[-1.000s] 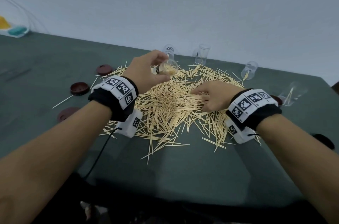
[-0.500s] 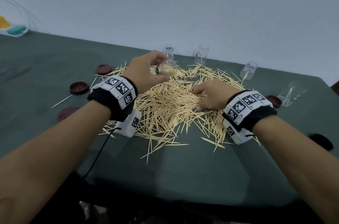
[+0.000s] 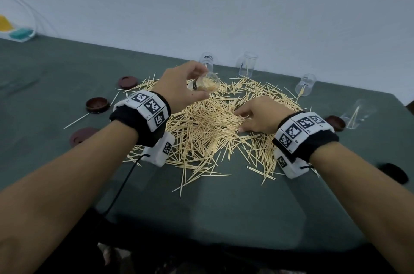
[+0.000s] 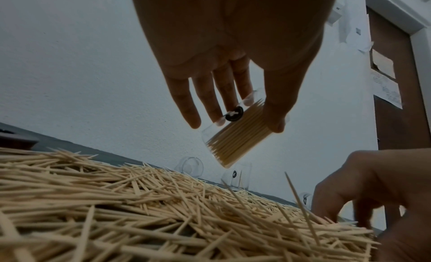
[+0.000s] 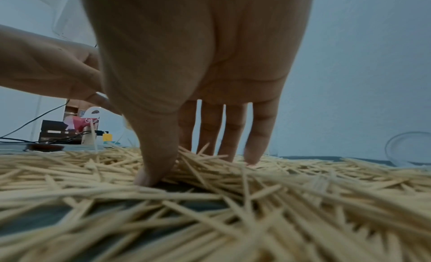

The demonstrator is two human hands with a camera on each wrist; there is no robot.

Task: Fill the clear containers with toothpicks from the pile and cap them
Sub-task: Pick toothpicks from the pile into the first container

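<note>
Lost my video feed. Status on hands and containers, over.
Left hand holds a tilted container, partly filled. Right hand down in the toothpick pile, fingers gathering. No cap on yet. Nothing blocking.

Tilted clear container (image 3: 205, 86) packed with toothpicks, above the scattered pale toothpick pile (image 3: 208, 130).

Left hand (image 3: 181, 85): raised, palm down, fingers (image 4: 186, 104) and thumb curled round a tilted clear container (image 3: 206, 87) packed with toothpicks. Left forearm bare, extended forward; wrist wrapped in a black band with white marker blocks.

Right hand (image 3: 257, 116): lower than the left, palm down, fingers (image 5: 233, 133) nearly straight and pointing downward, thumb tip and fingertips pressed into the toothpick pile (image 3: 208, 128) beneath it. Right forearm bare, extended forward; wrist banded likewise.
</note>
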